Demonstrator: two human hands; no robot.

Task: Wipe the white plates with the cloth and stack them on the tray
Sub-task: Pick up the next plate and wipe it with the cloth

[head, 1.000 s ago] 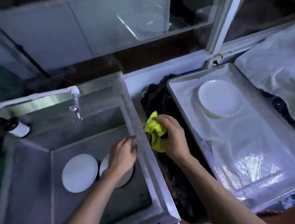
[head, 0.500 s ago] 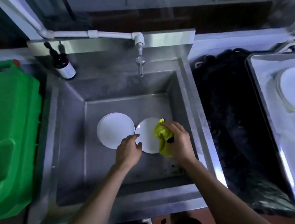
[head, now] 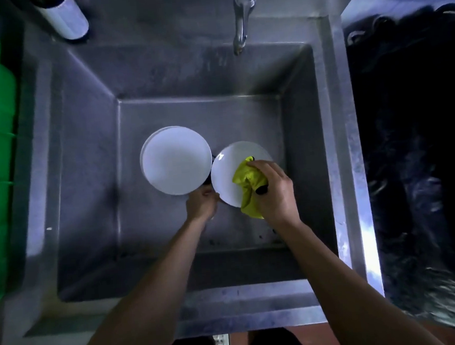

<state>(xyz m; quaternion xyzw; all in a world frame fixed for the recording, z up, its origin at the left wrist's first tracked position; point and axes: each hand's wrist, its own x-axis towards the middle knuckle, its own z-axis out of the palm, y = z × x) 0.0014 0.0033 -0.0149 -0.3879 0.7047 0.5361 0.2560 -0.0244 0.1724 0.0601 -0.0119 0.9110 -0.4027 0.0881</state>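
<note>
The left hand grips the near-left rim of a white plate over the sink floor. The right hand clenches the yellow cloth against that plate. A plate stack sits just left.

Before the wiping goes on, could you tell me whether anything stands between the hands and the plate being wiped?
Nothing visible does. The left hand already holds the plate at its near edge, and the right hand presses the yellow cloth onto it.
</note>
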